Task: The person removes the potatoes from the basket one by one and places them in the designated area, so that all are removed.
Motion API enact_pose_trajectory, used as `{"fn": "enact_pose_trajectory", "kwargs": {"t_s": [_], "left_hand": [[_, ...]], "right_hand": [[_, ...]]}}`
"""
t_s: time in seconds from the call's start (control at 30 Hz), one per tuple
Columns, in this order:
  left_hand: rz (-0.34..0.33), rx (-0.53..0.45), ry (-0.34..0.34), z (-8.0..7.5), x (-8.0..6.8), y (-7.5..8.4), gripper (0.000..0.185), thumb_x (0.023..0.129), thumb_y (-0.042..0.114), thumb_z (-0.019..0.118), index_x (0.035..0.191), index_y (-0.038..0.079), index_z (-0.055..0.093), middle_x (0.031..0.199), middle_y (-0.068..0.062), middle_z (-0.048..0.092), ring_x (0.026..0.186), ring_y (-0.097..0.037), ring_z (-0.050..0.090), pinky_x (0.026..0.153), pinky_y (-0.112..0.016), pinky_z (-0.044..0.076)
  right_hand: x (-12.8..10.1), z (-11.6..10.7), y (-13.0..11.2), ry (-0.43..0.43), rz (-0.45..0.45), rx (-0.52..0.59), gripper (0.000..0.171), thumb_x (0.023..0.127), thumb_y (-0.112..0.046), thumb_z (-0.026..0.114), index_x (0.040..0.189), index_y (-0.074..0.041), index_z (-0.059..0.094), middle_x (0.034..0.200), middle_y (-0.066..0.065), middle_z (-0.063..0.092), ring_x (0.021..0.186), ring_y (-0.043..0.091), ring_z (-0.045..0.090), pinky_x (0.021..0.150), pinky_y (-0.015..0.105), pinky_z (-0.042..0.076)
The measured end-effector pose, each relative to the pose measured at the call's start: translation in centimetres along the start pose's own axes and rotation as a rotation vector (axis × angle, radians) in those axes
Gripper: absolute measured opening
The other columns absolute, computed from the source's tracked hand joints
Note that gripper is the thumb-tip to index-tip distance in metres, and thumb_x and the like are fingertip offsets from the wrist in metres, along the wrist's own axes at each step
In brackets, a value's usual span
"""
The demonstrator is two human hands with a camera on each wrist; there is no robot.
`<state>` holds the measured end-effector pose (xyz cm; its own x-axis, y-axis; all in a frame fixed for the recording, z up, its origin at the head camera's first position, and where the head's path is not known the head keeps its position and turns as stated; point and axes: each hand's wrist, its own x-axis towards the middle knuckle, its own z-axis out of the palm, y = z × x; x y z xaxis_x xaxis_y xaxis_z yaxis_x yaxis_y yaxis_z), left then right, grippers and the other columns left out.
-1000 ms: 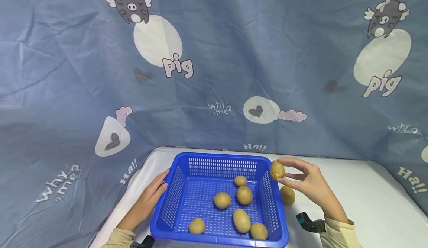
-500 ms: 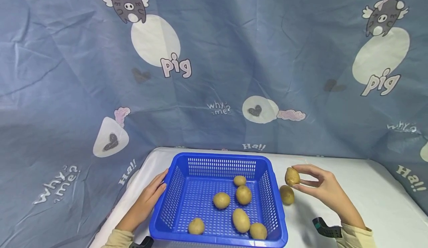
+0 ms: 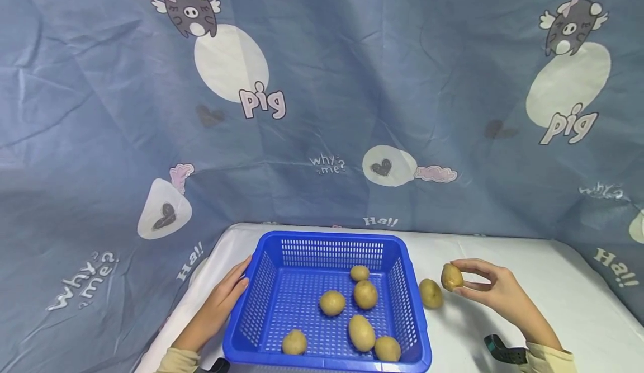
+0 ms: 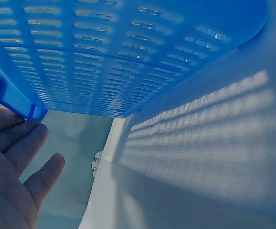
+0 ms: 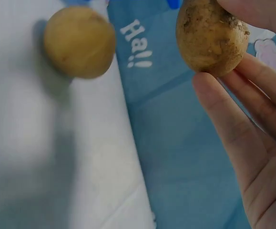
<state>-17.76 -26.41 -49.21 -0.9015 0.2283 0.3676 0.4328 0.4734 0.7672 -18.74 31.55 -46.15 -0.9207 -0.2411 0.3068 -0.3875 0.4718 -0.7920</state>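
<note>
What seems a white-clothed table (image 3: pixel 578 300) bears a blue basket (image 3: pixel 299 288) and one potato (image 3: pixel 430 294).

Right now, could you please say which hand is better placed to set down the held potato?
The right hand, probably: it pinches the potato over the table; the left hand touches the basket.

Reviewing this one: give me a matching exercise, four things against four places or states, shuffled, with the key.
Things
1. Left hand
2. Right hand
3. Blue basket
4. Loose potato

Places and states
A. Containing six potatoes
B. On the white table, just right of the basket
C. Touching the basket's left side
D. Pinching a held potato

Pairs: 1-C, 2-D, 3-A, 4-B
</note>
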Motion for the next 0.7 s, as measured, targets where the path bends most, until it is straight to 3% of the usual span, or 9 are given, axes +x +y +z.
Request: {"fn": "enact_pose_trajectory", "kwargs": {"t_s": [0.13, 0.43, 0.7], "left_hand": [[-0.002, 0.0, -0.001, 0.0, 0.0, 0.3, 0.049, 0.111, 0.016, 0.043, 0.158, 0.003, 0.038, 0.159, -0.024, 0.044, 0.138, 0.019, 0.029, 0.11, 0.002, 0.021], [0.028, 0.019, 0.005, -0.1, 0.4, 0.5, 0.049, 0.111, 0.012, 0.043, 0.158, -0.001, 0.038, 0.158, -0.028, 0.044, 0.138, 0.022, 0.028, 0.11, 0.003, 0.02], [-0.04, 0.025, -0.025, -0.4, -0.1, 0.6, 0.05, 0.112, 0.019, 0.043, 0.16, 0.005, 0.037, 0.161, -0.024, 0.041, 0.137, 0.021, 0.026, 0.108, 0.005, 0.02]], "right_hand": [[-0.5, -0.1, 1.0, -0.004, 0.014, 0.001, 0.046, 0.083, -0.005, 0.086, 0.126, 0.001, 0.069, 0.119, -0.012, 0.074, 0.106, -0.009, 0.066, 0.081, 0.023, 0.063], [-0.6, -0.8, 2.5, -0.056, 0.066, -0.004, 0.048, 0.083, -0.011, 0.087, 0.127, -0.001, 0.069, 0.125, 0.02, 0.071, 0.105, -0.002, 0.07, 0.084, 0.022, 0.062], [-1.1, -0.6, 4.0, -0.102, 0.071, 0.001, 0.048, 0.082, -0.012, 0.088, 0.125, -0.003, 0.07, 0.124, 0.022, 0.071, 0.107, -0.004, 0.068, 0.085, 0.021, 0.062]]}}
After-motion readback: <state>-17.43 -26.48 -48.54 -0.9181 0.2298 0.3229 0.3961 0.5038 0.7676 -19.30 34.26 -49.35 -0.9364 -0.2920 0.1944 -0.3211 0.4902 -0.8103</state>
